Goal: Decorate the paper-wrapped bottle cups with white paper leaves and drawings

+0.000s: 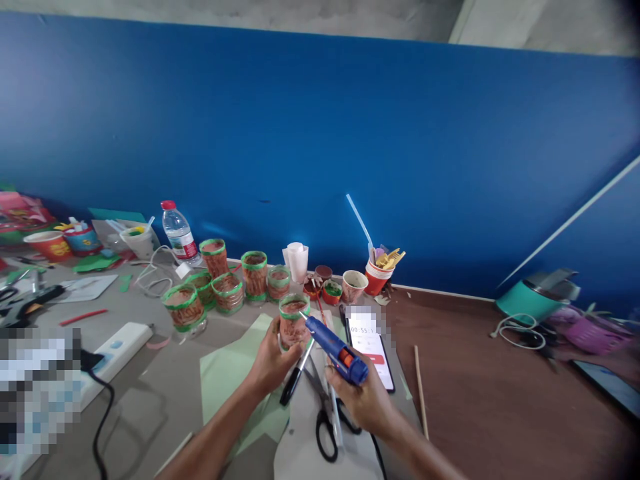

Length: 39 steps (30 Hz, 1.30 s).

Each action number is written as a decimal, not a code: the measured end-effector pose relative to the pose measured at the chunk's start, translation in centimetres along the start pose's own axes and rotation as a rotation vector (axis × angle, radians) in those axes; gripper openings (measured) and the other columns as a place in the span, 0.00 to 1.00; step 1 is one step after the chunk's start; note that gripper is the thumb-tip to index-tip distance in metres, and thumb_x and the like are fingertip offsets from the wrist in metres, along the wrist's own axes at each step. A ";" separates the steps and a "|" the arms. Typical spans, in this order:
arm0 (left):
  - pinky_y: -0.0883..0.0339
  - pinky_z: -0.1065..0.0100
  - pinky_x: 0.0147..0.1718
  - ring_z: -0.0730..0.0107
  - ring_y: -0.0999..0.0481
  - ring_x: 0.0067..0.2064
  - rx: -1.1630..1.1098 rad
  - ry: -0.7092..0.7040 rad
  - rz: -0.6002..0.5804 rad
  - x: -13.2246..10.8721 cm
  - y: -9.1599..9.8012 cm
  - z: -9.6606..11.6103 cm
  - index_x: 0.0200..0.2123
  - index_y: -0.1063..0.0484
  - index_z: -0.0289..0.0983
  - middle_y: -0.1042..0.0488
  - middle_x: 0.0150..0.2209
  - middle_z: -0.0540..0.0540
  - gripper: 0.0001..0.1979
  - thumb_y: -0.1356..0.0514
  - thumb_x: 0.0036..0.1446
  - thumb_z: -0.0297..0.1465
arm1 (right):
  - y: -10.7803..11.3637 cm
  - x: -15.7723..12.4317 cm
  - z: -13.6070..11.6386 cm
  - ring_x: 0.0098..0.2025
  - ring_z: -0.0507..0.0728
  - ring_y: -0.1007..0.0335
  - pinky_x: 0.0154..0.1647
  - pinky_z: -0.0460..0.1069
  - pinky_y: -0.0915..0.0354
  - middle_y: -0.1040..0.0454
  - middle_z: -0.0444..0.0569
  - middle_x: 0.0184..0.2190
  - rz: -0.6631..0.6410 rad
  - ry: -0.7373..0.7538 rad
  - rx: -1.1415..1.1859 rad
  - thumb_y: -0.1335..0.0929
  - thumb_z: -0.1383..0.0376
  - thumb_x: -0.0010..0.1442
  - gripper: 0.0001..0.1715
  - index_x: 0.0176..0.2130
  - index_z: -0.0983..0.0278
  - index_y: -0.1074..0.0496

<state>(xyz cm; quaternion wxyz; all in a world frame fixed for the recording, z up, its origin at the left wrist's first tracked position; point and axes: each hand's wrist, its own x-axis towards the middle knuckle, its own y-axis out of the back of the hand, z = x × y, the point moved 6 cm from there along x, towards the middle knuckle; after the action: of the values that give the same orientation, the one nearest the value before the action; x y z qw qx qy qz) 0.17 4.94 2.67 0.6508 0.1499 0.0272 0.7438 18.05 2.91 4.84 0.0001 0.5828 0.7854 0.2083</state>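
Observation:
My left hand (274, 360) is wrapped round a small brown-painted cup (293, 323) with a green band at its rim. In my right hand (363, 393) is a blue hot glue gun (336, 348), its nozzle pointing at the cup's rim from the right. Whether the nozzle touches the cup I cannot tell. Under my hands lie a pair of scissors (326, 437) with black handles and a black marker (295, 380). Pale green paper (235, 373) is spread beneath my left forearm.
Several brown cups with green bands (254, 277) stand behind, near a water bottle (179, 233). A phone (385, 343) lies right of the glue gun. At the left is a white power strip (120, 353). A wooden stick (421, 390) lies at the right, and a blue partition (320, 133) bounds the back.

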 end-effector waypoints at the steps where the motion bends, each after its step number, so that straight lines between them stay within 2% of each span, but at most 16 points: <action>1: 0.35 0.59 0.49 0.59 0.26 0.46 0.001 -0.002 -0.003 0.0 0.0 -0.1 0.47 0.35 0.35 0.25 0.44 0.42 0.20 0.40 0.49 0.30 | 0.1 0.1 -0.2 0.24 0.50 0.47 0.23 0.45 0.44 0.39 0.42 0.22 -0.003 -0.006 0.004 0.33 0.59 0.58 0.11 0.29 0.64 0.36; 6: 0.35 0.57 0.50 0.57 0.26 0.49 -0.003 -0.008 0.000 0.0 0.1 -0.1 0.49 0.35 0.35 0.25 0.46 0.41 0.22 0.39 0.49 0.30 | 0.2 0.2 -0.1 0.23 0.49 0.51 0.21 0.44 0.47 0.42 0.40 0.21 -0.014 -0.033 0.038 0.33 0.58 0.58 0.13 0.29 0.64 0.36; 13: 0.37 0.58 0.52 0.55 0.28 0.53 -0.023 -0.008 -0.014 0.1 0.2 -0.4 0.51 0.35 0.35 0.26 0.49 0.40 0.24 0.38 0.50 0.35 | -0.3 0.1 1.9 0.22 0.48 0.52 0.20 0.44 0.49 0.45 0.39 0.21 -0.071 -0.165 0.207 0.34 0.49 0.58 0.20 0.32 0.64 0.37; 17: 0.37 0.59 0.53 0.55 0.28 0.53 -0.047 -0.035 -0.023 0.2 0.2 -0.2 0.51 0.34 0.35 0.26 0.50 0.39 0.25 0.37 0.50 0.37 | -0.2 0.2 2.5 0.21 0.47 0.54 0.20 0.44 0.51 0.47 0.37 0.20 -0.074 -0.182 0.237 0.34 0.48 0.58 0.22 0.31 0.64 0.37; 26: 0.36 0.59 0.53 0.54 0.28 0.53 -0.177 -0.028 -0.108 0.2 -0.3 -0.5 0.52 0.34 0.35 0.26 0.52 0.38 0.27 0.38 0.52 0.42 | 0.0 0.7 2.6 0.20 0.47 0.51 0.20 0.45 0.49 0.44 0.38 0.19 -0.062 -0.211 0.281 0.33 0.48 0.58 0.22 0.29 0.63 0.37; 30: 0.35 0.57 0.53 0.52 0.27 0.53 -0.219 -0.012 -0.069 0.4 -0.4 -1.2 0.52 0.33 0.36 0.25 0.51 0.38 0.30 0.35 0.49 0.45 | 0.3 0.7 1.6 0.19 0.47 0.50 0.20 0.45 0.48 0.44 0.38 0.19 -0.058 -0.202 0.394 0.32 0.45 0.54 0.24 0.31 0.63 0.36; 33: 0.36 0.57 0.53 0.52 0.28 0.54 -0.266 -0.008 -0.003 0.6 -0.1 -1.5 0.52 0.34 0.35 0.26 0.52 0.36 0.30 0.36 0.50 0.46 | 0.9 0.2 1.0 0.22 0.49 0.45 0.23 0.46 0.42 0.39 0.40 0.23 -0.028 -0.142 0.368 0.30 0.47 0.54 0.26 0.42 0.64 0.32; 35: 0.36 0.57 0.53 0.52 0.28 0.54 -0.268 -0.005 0.060 0.8 0.4 -1.7 0.52 0.35 0.35 0.27 0.52 0.36 0.30 0.37 0.50 0.46 | 1.3 0.0 0.6 0.29 0.53 0.37 0.29 0.47 0.36 0.34 0.45 0.30 0.018 -0.083 0.300 0.30 0.49 0.54 0.29 0.50 0.61 0.33; 37: 0.37 0.57 0.53 0.53 0.28 0.53 -0.235 0.004 0.132 1.0 1.1 -1.8 0.52 0.35 0.34 0.27 0.51 0.36 0.29 0.37 0.51 0.45 | 1.5 0.0 -0.1 0.37 0.56 0.34 0.36 0.48 0.33 0.32 0.49 0.38 0.037 -0.019 0.193 0.32 0.53 0.56 0.22 0.48 0.59 0.32; 39: 0.37 0.57 0.52 0.53 0.28 0.52 -0.197 0.018 0.203 1.2 1.8 -2.0 0.51 0.34 0.34 0.26 0.50 0.37 0.29 0.37 0.50 0.44 | 1.5 0.3 -0.7 0.40 0.57 0.33 0.40 0.50 0.33 0.32 0.50 0.40 0.026 0.024 0.030 0.35 0.57 0.59 0.13 0.42 0.61 0.30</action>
<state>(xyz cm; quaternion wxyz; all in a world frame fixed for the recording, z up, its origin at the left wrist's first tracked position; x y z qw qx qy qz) -2.16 6.10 1.44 0.5835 0.0806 -0.0555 0.8062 19.14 3.34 6.08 -0.0207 0.5905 0.7807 0.2035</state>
